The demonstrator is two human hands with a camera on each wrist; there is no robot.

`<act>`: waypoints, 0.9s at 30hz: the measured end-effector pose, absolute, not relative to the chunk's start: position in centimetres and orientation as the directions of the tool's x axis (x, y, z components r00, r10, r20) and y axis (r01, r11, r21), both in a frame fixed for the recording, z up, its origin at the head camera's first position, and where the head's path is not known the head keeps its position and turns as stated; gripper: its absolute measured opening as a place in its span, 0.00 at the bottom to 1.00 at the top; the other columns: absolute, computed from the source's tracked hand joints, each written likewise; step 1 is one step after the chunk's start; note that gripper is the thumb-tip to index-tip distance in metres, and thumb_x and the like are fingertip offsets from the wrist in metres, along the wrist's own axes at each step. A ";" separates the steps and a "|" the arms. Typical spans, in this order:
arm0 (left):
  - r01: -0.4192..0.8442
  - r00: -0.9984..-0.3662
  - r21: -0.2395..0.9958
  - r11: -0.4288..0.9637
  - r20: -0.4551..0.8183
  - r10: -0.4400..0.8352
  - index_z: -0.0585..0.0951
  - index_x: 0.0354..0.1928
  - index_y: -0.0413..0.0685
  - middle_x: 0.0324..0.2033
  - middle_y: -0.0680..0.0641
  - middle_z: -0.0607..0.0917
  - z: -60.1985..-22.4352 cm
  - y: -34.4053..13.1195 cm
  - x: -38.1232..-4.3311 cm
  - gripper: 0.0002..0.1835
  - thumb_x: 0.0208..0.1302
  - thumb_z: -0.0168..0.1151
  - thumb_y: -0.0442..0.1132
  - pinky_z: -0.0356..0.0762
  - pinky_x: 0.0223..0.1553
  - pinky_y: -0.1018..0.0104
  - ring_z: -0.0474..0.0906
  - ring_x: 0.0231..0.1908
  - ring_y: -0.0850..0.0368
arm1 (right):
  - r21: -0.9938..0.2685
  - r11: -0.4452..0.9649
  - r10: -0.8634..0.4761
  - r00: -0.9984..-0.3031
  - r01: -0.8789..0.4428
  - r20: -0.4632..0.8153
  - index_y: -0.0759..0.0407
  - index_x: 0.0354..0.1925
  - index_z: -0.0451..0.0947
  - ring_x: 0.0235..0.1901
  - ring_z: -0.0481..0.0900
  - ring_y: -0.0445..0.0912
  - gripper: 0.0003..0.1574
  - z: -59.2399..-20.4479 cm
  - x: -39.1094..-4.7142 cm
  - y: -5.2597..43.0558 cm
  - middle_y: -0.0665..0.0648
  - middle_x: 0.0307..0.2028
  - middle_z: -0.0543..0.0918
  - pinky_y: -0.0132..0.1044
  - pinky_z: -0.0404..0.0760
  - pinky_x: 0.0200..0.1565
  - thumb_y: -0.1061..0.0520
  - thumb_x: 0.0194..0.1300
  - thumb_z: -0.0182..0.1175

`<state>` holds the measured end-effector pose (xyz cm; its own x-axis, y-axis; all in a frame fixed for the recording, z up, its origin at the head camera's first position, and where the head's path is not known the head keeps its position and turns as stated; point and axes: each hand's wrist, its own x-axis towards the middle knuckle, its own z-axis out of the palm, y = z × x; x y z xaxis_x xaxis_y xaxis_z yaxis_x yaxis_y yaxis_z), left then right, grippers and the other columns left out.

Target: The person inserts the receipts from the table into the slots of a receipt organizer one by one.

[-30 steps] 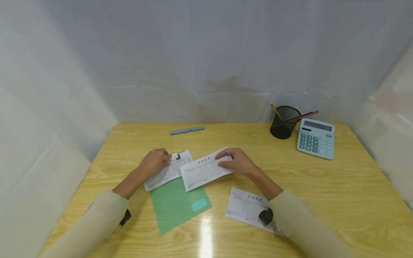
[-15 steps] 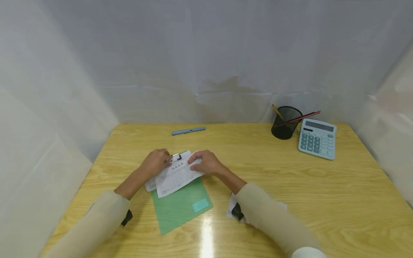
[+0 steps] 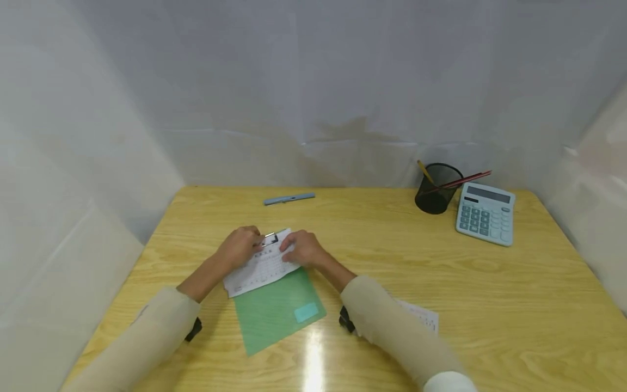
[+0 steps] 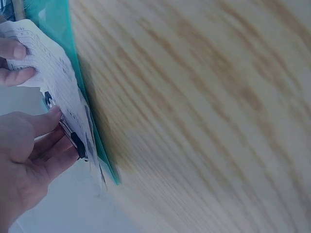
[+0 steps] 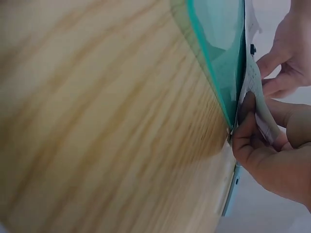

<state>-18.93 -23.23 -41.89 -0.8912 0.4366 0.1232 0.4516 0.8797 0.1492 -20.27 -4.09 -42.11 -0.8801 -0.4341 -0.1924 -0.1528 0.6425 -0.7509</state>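
A green clipboard (image 3: 271, 318) lies left of centre on the wooden table, with a pale blue label (image 3: 306, 312) near one corner. My left hand (image 3: 240, 247) pinches the metal clip (image 3: 270, 238) at its top edge; in the left wrist view thumb and fingers press the black-ended clip (image 4: 73, 137). A white printed form (image 3: 262, 269) covers the upper part of the board, over other paper. Its right side is pinched between the thumb and fingers of my right hand (image 3: 305, 249). Whether the form's edge sits under the clip cannot be made out.
Another printed form (image 3: 423, 316) lies partly under my right forearm. Along the back edge are a blue pen (image 3: 289, 198), a black mesh pen cup (image 3: 433, 198) with pencils, and a light blue calculator (image 3: 486, 214). A pale sheet (image 3: 343, 98) hangs behind the table.
My right hand has carried the form leftward onto the clipboard, over the paper there and up to the clip. The left hand stays on the clip.
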 end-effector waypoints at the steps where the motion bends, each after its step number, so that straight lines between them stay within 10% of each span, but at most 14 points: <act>1: 0.454 -0.890 0.150 0.878 0.124 0.439 0.85 0.42 0.36 0.34 0.40 0.84 -41.9 -23.2 -18.9 0.11 0.57 0.66 0.33 0.84 0.38 0.60 0.82 0.35 0.47 | -0.750 0.643 -0.433 -0.882 -0.157 -0.186 0.57 0.34 0.82 0.49 0.77 0.49 0.07 -42.1 -20.3 -4.2 0.56 0.43 0.84 0.41 0.76 0.56 0.63 0.54 0.68; 27: 0.525 -0.847 0.131 0.841 0.173 0.502 0.84 0.40 0.32 0.35 0.36 0.83 -42.1 -23.4 -18.6 0.09 0.58 0.60 0.25 0.85 0.39 0.60 0.81 0.37 0.43 | -0.604 0.775 -0.342 -0.927 -0.187 -0.151 0.57 0.30 0.83 0.45 0.79 0.49 0.08 -41.7 -20.1 -6.1 0.55 0.39 0.85 0.34 0.80 0.45 0.62 0.49 0.71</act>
<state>-18.64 -23.38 -42.13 -0.8474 0.5021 0.1727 0.5250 0.8409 0.1313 -20.09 -6.07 -41.67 -0.9275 -0.3419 -0.1514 -0.1870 0.7747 -0.6041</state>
